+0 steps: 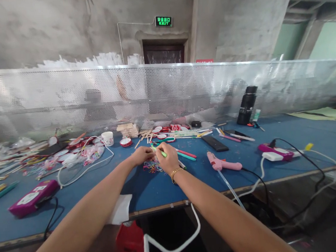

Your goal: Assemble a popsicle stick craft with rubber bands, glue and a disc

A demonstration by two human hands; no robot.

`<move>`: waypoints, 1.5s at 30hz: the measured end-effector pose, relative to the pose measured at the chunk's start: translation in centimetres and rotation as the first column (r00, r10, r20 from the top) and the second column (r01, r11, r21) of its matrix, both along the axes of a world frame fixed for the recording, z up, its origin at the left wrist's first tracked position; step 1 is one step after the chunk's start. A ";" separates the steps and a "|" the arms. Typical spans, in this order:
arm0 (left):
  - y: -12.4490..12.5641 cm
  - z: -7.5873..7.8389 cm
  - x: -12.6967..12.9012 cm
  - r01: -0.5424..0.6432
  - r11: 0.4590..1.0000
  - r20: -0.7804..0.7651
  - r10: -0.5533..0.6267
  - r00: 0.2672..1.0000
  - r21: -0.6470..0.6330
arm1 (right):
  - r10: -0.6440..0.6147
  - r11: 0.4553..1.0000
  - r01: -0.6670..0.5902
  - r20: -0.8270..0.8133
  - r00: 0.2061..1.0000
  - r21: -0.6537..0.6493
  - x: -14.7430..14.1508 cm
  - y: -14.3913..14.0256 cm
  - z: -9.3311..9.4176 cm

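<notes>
In the head view my right hand (167, 157) is closed around a light green marker (164, 154), held like a pen. My left hand (143, 155) is beside it with its fingers pinched on a thin stick (152, 145) that shows colour at its upper end. The fingertips of both hands nearly meet, and the lower part of the stick is hidden. Below them on the blue table lies a tangle of multicoloured strings (153, 166). Red and teal markers (186, 154) lie right of my right hand. Teal-handled scissors (166, 140) rest just beyond the hands.
A pink glue gun (222, 164) and a black phone (215, 143) lie to the right. Purple power strips (34, 197) sit at both sides, with trailing cords. A black bottle (246, 106) and a paper cup (107, 138) stand farther back. A perforated metal screen (176, 90) borders the table.
</notes>
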State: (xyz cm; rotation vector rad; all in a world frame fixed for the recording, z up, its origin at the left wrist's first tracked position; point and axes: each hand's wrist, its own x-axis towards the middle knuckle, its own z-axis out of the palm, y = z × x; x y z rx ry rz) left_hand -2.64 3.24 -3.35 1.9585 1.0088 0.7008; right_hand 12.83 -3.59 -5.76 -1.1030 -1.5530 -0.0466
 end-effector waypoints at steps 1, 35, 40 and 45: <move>0.1 -0.1 0.0 -0.002 1.000 -0.002 0.002 1.000 0.005 | -0.006 1.000 0.006 -0.006 1.000 -0.005 0.0 0.0 0.0; -0.2 0.3 0.0 0.022 1.000 0.000 -0.022 1.000 0.002 | -0.003 1.000 0.003 -0.034 0.999 -0.016 0.0 0.0 0.1; 0.0 0.1 0.0 0.019 1.000 0.007 -0.019 1.000 -0.005 | 0.022 1.000 -0.022 -0.024 0.999 0.003 0.0 0.1 0.1; -0.1 0.2 0.0 0.028 1.000 0.000 -0.028 1.000 -0.003 | 0.022 1.000 -0.022 -0.021 1.000 0.011 0.0 0.1 0.1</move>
